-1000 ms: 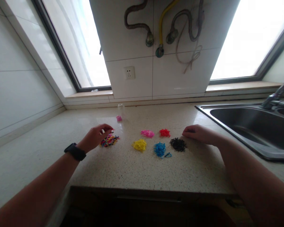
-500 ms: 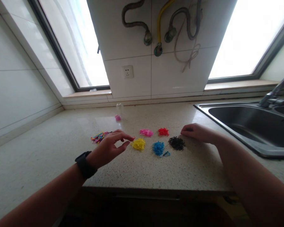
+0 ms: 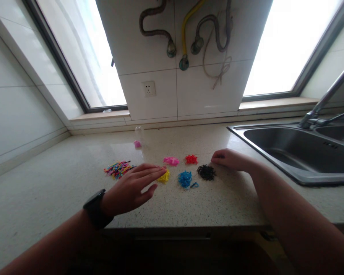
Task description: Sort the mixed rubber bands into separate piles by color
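Over the small yellow pile reaches my left hand, its fingers stretched out and thumb apart, partly covering it; nothing shows in its grip. A heap of mixed-colour bands lies just behind that hand. My right hand rests on the counter beside a pile of black bands, fingers curled in; whatever they hold, if anything, is hidden. Between the hands lie piles of blue, pink and red bands, all looking like tiny rubber bands. One loose blue band sits by the blue pile.
A clear container with a pink part stands farther back on the speckled counter. To the right is a steel sink with a faucet. A tiled wall with a socket and hoses rises behind.
My left hand's pinch-like fingers have straightened and moved over the yellow pile, hiding more of it. My right hand stays by the black pile. The whole view has shifted slightly.
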`<state>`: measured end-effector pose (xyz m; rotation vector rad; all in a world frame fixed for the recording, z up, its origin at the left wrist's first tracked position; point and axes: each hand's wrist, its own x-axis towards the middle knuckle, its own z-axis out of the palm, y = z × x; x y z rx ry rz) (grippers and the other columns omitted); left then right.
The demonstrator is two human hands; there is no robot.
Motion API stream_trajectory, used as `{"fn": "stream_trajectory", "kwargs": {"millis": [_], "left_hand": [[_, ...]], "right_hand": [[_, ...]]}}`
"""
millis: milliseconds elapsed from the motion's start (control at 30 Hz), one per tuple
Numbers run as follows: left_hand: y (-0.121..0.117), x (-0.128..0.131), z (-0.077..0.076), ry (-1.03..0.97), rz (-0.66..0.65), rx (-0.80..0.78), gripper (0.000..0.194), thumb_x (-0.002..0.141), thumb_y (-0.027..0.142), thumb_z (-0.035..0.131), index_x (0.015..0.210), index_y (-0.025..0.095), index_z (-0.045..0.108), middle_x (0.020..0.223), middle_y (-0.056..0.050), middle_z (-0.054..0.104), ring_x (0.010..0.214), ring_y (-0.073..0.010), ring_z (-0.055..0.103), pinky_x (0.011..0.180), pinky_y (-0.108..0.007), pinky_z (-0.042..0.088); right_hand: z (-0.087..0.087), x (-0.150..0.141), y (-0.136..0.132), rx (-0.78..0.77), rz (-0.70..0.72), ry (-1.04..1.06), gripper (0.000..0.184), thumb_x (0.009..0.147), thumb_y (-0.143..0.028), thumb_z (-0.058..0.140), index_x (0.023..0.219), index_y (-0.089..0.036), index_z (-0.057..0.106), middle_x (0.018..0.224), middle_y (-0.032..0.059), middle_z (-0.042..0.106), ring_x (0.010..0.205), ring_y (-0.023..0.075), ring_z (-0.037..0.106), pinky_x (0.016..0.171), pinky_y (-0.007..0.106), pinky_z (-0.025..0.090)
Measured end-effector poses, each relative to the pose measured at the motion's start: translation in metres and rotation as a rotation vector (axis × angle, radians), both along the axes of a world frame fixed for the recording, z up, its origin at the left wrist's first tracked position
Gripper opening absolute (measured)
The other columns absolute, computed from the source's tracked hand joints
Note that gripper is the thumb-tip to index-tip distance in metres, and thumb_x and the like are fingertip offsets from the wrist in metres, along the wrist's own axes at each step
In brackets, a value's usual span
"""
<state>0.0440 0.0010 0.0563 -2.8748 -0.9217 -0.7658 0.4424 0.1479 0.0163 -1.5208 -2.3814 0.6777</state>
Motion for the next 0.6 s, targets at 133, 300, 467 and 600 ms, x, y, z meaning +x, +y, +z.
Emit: {"fn": "stream_trajectory", "kwargs": {"millis": [133,300,467,600], "left_hand": [[0.001,0.001,-0.001,-0.028,0.016,-0.045,0.053,0.094,0.016,0.054,0.146,0.026,0.046,0.138,-0.008,0.060,0.127,-0.0228,0.053,0.105,-0.046,0.049],[0.003,0.003,-0.009,-0.185,0.068,-0.186,0.044,0.094,0.018,0.056,0.137,0.027,0.055,0.128,-0.008,0.065,0.119,-0.0223,0.057,0.101,-0.044,0.051],[0.001,0.010,-0.011,-0.336,0.110,-0.354,0.031,0.095,0.020,0.054,0.124,0.025,0.065,0.115,-0.009,0.069,0.104,-0.0199,0.064,0.093,-0.040,0.055],[0.004,0.026,0.001,-0.249,0.084,-0.346,0.033,0.096,0.021,0.054,0.127,0.024,0.064,0.120,-0.009,0.068,0.109,-0.0203,0.063,0.095,-0.040,0.054]], "right_hand": [[0.000,-0.001,0.000,0.013,0.006,0.003,0.038,0.086,-0.051,0.055,0.092,-0.018,0.072,0.089,0.0081,0.073,0.080,0.0226,0.063,0.073,0.034,0.047],[-0.001,0.001,0.001,0.015,0.012,0.008,0.037,0.085,-0.051,0.057,0.092,-0.018,0.072,0.090,0.0079,0.074,0.080,0.0225,0.064,0.073,0.034,0.047],[-0.001,0.001,0.001,0.022,0.005,0.017,0.037,0.084,-0.052,0.057,0.092,-0.019,0.073,0.090,0.0080,0.074,0.080,0.0226,0.064,0.073,0.035,0.047],[-0.002,0.001,0.001,0.019,0.013,0.030,0.036,0.084,-0.051,0.058,0.091,-0.019,0.073,0.090,0.0076,0.074,0.079,0.0223,0.064,0.073,0.034,0.048]]}}
